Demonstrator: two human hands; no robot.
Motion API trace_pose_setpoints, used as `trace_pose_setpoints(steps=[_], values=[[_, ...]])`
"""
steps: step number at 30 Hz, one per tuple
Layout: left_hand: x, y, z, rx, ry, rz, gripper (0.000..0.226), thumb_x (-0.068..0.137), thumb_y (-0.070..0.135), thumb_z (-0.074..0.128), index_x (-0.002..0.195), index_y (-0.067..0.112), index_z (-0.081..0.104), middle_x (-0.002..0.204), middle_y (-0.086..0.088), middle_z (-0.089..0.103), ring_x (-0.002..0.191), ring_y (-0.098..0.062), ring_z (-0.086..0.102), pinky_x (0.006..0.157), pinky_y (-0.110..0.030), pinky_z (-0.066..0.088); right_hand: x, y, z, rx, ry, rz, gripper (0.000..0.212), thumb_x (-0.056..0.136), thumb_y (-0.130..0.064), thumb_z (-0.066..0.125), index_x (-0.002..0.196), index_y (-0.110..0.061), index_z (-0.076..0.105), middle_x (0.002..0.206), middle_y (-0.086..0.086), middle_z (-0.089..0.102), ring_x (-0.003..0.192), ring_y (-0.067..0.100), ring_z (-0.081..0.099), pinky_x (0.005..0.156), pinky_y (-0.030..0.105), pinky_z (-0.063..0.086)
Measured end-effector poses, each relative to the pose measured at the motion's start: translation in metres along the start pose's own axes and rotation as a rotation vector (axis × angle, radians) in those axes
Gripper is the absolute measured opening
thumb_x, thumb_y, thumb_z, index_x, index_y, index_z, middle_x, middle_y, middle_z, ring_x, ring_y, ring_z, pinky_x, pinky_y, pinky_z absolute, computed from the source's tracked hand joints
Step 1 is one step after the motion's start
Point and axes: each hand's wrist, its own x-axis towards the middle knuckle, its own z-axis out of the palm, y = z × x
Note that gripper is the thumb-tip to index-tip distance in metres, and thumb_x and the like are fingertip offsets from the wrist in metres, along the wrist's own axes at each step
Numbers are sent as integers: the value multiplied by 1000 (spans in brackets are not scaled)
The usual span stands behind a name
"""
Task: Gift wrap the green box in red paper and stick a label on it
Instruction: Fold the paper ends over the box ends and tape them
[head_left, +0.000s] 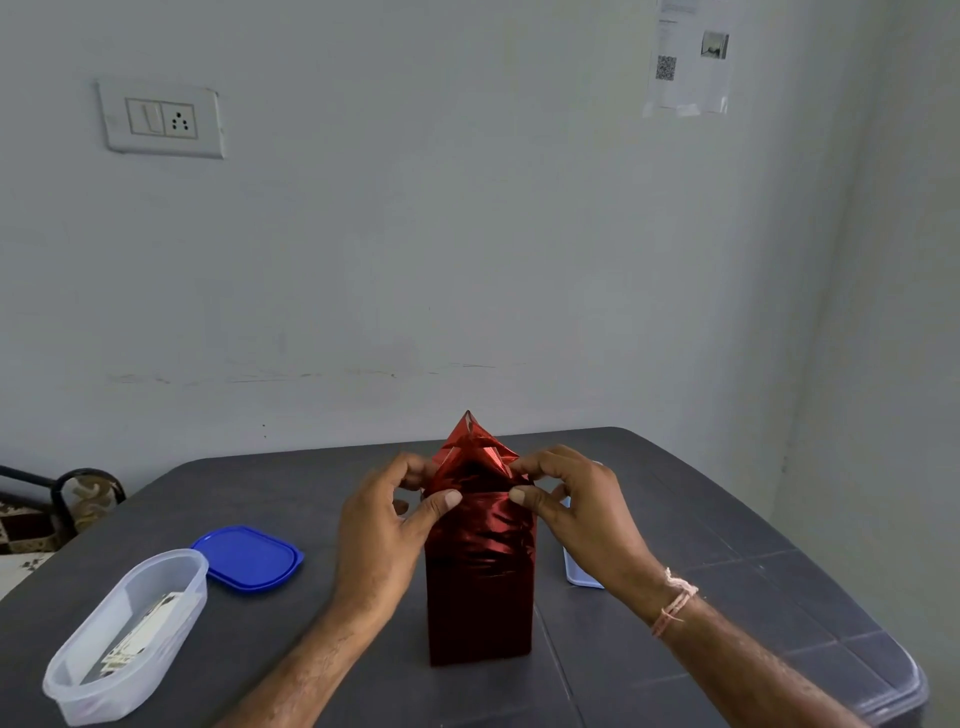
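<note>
A tall box stands upright on the dark grey table (727, 519), wholly covered in shiny red paper (480, 582); none of the green box shows. At its top the red paper rises in a folded, pointed flap (467, 441). My left hand (384, 525) pinches the paper at the top left edge, thumb on the near face. My right hand (576, 514) pinches the top right edge in the same way. A clear plastic tub (124, 639) at the near left holds small printed cards, perhaps labels.
A blue lid (249, 557) lies flat left of the box. A pale tray (579, 571) shows partly behind my right hand. A chair back (78, 493) stands past the table's left edge. The wall is close behind the table.
</note>
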Motion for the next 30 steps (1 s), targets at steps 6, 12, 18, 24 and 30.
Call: trace_pose_setpoints(steps=[6,12,18,24,30], values=[[-2,3,2,-38,28,-8,31,73,51,76,96,31,74,95,22,67,95,-4,64,82,-41,57,-4,0,2,29,58,25,27,88,-25,79,115,-29,78,103,-14,63,96,6,65,77,22,56],[1,9,0,-66,9,-13,29,73,39,83,101,40,74,93,18,73,90,-8,69,81,-45,58,-5,-7,4,48,78,38,26,87,-22,80,112,-28,77,96,-15,70,92,5,68,82,30,58],[3,12,-2,-74,-10,-36,19,76,26,85,91,30,74,84,12,74,83,-4,70,72,-29,57,-6,-13,4,100,74,101,15,88,-18,80,101,-25,76,91,-15,75,87,3,70,80,28,59],[2,17,-2,-131,-65,-61,14,82,22,81,96,23,78,89,8,77,88,-7,72,83,-41,61,-6,-17,5,85,87,100,9,91,-19,77,94,-27,76,86,-18,75,83,2,70,73,16,53],[4,12,0,-185,-31,-102,14,80,28,82,93,30,78,97,11,76,97,-10,70,94,-52,54,-4,-19,6,66,83,125,8,91,-23,77,96,-29,76,89,-19,75,91,-4,68,76,3,44]])
